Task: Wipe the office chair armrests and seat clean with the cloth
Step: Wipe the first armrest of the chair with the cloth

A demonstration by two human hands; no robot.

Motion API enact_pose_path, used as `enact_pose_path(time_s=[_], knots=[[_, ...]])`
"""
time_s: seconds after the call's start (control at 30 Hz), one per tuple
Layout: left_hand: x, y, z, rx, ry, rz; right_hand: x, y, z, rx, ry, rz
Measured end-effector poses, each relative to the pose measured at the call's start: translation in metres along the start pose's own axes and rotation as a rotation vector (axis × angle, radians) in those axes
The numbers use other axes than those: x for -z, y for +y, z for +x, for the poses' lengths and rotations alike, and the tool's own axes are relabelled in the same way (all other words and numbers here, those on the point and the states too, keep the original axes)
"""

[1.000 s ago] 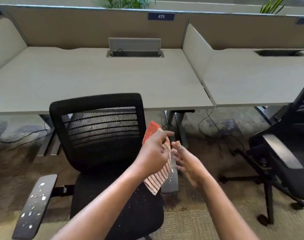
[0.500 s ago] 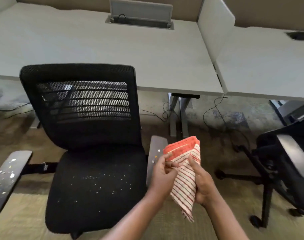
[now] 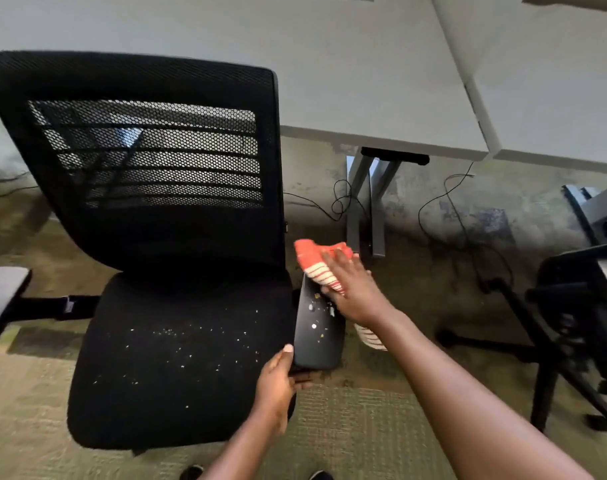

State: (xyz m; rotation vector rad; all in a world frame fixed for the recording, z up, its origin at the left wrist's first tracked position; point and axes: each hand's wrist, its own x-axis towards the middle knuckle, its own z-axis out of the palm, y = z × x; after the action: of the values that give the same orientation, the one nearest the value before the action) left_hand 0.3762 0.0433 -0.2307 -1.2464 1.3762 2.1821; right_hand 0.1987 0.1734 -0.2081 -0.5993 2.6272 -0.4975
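The left hand (image 3: 277, 386) grips the near end of the black plastic armrest (image 3: 317, 341), steadying it. At its far end the right hand (image 3: 354, 289) presses the red-and-white striped cloth (image 3: 317, 261) flat. Best sweep nearward firmly, pushing the crumbs (image 3: 314, 326) away from the black fabric seat (image 3: 177, 355).

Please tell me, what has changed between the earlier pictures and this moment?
The right hand brought the cloth down and forward onto the far end of the armrest and presses it there. The left hand let go of the cloth and now grips the armrest's near end. Crumbs remain on the seat and on the armrest.
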Motion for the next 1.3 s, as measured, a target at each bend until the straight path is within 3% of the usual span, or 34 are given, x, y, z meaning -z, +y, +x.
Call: enact_pose_path(time_s=[0.07, 0.2, 0.5, 0.63, 0.73, 0.87, 1.0, 1.1, 1.3], knots=[[-0.003, -0.002, -0.001, 0.015, -0.035, -0.081, -0.016, -0.009, 0.005, -0.019, -0.094, -0.082], [-0.008, -0.001, 0.001, 0.004, -0.049, -0.126, -0.030, -0.018, -0.007, 0.085, 0.008, -0.173], [-0.002, 0.007, -0.005, -0.018, -0.143, -0.137, -0.054, -0.004, -0.086, 0.418, -0.012, -0.247], [0.002, 0.014, -0.004, -0.018, -0.202, -0.046, -0.032, 0.018, -0.021, 0.198, 0.097, -0.178], [0.007, 0.015, -0.003, -0.027, -0.208, 0.020, -0.021, 0.010, 0.015, 0.059, 0.074, -0.105], [0.009, 0.014, -0.001, -0.034, -0.178, 0.022, -0.043, -0.007, -0.030, 0.194, 0.104, -0.137], [0.010, 0.009, -0.001, -0.015, -0.170, 0.022, -0.055, -0.002, -0.120, 0.348, -0.043, -0.153], [0.014, 0.007, -0.003, -0.003, -0.186, 0.066, -0.041, 0.012, -0.125, 0.418, -0.092, -0.194], [0.018, 0.009, -0.001, -0.043, -0.212, 0.034, -0.024, 0.006, -0.009, 0.102, 0.055, -0.055]])
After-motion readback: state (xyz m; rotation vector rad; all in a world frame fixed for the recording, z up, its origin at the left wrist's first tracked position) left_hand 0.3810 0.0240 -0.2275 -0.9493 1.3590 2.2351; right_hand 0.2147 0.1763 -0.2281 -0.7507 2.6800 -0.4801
